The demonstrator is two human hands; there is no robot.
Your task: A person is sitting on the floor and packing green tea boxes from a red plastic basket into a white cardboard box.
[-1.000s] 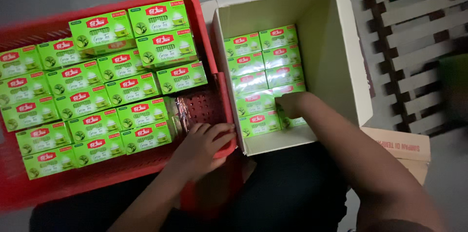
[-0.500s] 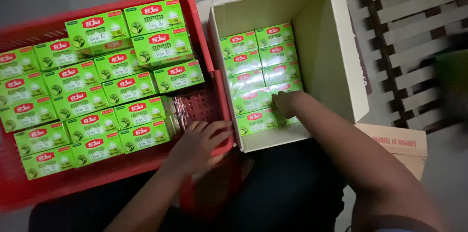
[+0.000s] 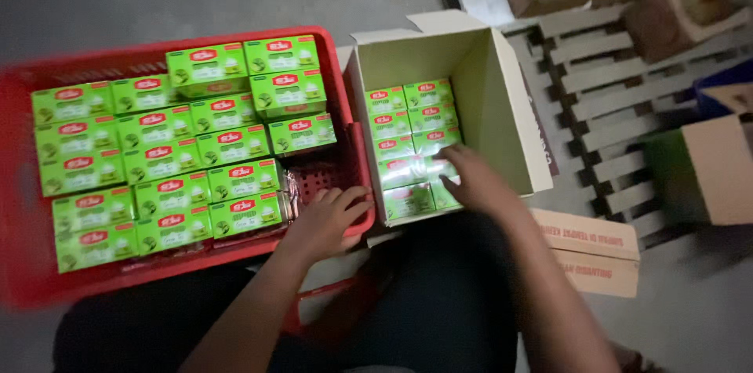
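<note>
A: From the head view, which step is in hand?

B: The right hand (image 3: 478, 185) is laid inside the cardboard carton (image 3: 502, 106), fingers spread flat on the green packets (image 3: 408, 118) stacked there; nothing is clamped. The left hand (image 3: 325, 220) is rested open on the near rim of the red crate (image 3: 23, 263), beside the green boxes (image 3: 188, 153) packed in rows.

A: And the next move?

B: Judged from this, a packet must be pinched by its edges, since they are packed tightly together.
</note>
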